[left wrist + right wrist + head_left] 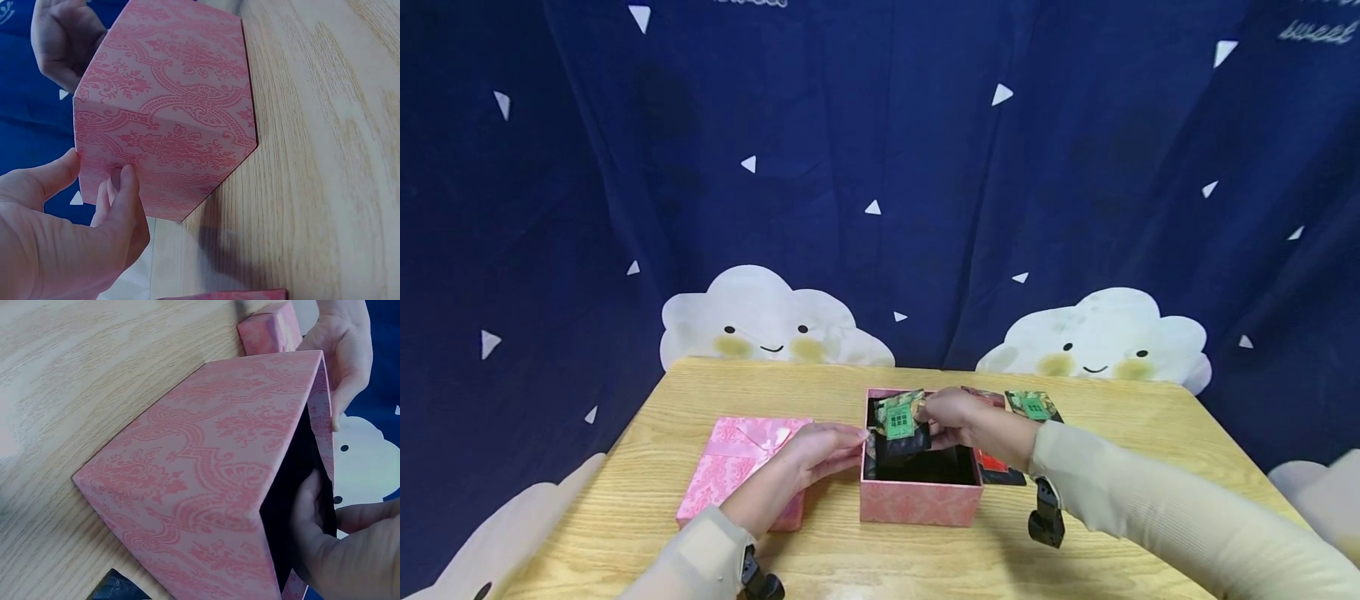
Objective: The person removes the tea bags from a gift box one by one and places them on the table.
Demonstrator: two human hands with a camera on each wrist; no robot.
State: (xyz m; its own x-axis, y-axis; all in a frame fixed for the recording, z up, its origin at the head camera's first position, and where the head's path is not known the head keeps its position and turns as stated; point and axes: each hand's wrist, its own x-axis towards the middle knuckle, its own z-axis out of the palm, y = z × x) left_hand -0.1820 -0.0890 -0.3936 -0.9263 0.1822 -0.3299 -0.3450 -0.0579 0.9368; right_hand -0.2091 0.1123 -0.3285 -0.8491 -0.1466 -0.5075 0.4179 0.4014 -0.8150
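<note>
Right grip [953, 417] clamped on green-labelled black packet [899, 425] at mouth of open pink box [921, 503]; how deep, I can't tell. Left grip [823, 448], fingers loosely extended, touches box's side, presumably steadying it.

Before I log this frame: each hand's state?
Left hand: open, touching the pink patterned rectangular box.
Right hand: holding the flat black-and-green packet.

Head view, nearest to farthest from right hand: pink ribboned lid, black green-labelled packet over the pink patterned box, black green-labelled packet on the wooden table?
1. Held packet: in the right hand, over the box.
2. Green-labelled table packet: right of the box.
3. Lid: left of the box.
</note>
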